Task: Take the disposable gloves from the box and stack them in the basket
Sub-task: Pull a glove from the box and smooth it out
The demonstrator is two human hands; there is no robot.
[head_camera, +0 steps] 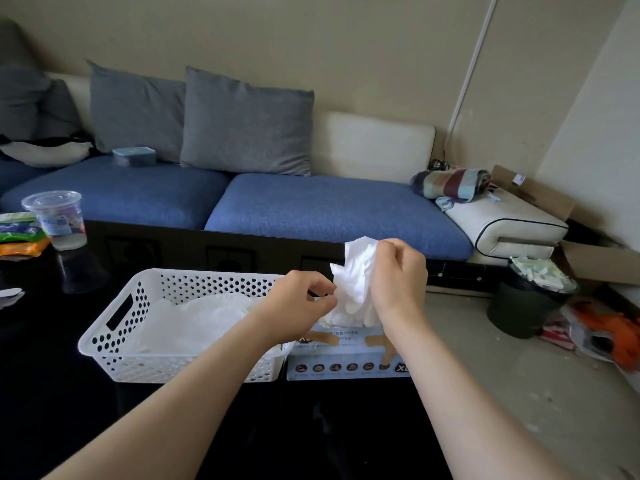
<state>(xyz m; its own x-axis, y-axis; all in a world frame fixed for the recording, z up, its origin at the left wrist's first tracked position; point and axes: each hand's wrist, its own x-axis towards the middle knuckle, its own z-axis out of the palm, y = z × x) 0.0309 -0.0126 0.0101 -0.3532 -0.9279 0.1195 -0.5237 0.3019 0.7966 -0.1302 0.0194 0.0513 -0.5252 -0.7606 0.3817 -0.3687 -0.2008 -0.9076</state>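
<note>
A crumpled white disposable glove [356, 271] hangs above the glove box [346, 358], a pale blue carton at the black table's right edge. My right hand [398, 271] grips the glove's upper part. My left hand [301, 299] pinches its lower left edge. More white gloves bulge from the box's top opening under the held one. To the left of the box stands a white perforated basket [114, 327] with several white gloves [194, 320] lying flat inside. My left forearm crosses over the basket's right end.
A clear plastic cup [57, 220] and snack packets [17, 233] sit at the table's far left. A blue sofa [311, 209] runs behind the table. On the floor at right stand a dark bin [526, 306] and clutter.
</note>
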